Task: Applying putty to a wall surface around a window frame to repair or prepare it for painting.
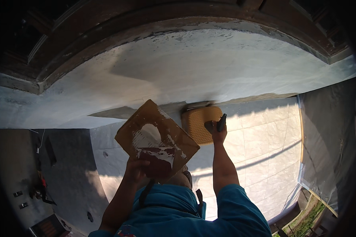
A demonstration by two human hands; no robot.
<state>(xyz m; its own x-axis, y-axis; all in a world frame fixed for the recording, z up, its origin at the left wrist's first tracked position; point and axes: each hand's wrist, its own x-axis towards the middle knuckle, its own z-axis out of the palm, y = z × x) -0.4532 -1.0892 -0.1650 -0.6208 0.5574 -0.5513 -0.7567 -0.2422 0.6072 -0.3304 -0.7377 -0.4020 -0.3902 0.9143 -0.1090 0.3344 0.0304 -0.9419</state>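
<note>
My left hand [136, 169] is closed on a maroon, putty-smeared flat piece [156, 168], which lies over a square brown cardboard [180, 148] with white smears and a pale patch of putty. My right hand [218, 135] grips a black-handled tool [222, 122] with a dark flat part, probably a scraper, over a yellow square with a bumpy surface [197, 130], which looks like a stool seat. I cannot tell whether the tool touches it. The yellow square is near the foot of a whitish plastered wall [178, 67].
A brown wooden frame [154, 14] runs above the wall. Below lies a pale tiled floor [265, 142], partly sunlit, with a dark paved area [63, 170] at left and a dark sheeted surface [328, 130] at right. Small dark and red objects [43, 185] lie at far left; grass [310, 217] shows at lower right.
</note>
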